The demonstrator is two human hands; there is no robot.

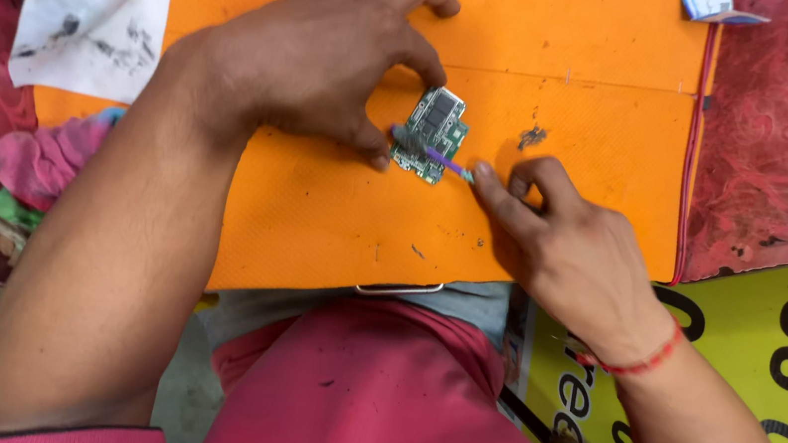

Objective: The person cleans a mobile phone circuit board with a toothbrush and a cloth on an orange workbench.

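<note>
- An orange mat (315,212) covers the middle of the work surface, giving a plain ground against which small parts show up; its near edge lies just in front of the person's pink shirt (372,399), its right edge against a dark red patterned cloth (786,129).
- A yellow sign with black lettering (780,339) lies off the mat's near right corner, under the right forearm.
- A stained white paper (87,29) lies at the mat's far left corner, part on the mat and part off it, well apart from the work; a pink rag (46,159) is bunched just off the left edge.
- The left hand (324,53) comes in from the far side, fingers curled and pressed together, thumb and fingertips clamped on a small green circuit board (433,134), seemingly to keep it from sliding.
- The board lies flat, right of the mat's centre, chips facing up.
- The right hand (562,242) rests its heel near the mat's right edge for steadiness, thumb and forefinger pinched on a thin purple tool (442,157), which lies slantwise across the board's near part.
- A dark smudge (532,136) marks the mat just right of the board.
</note>
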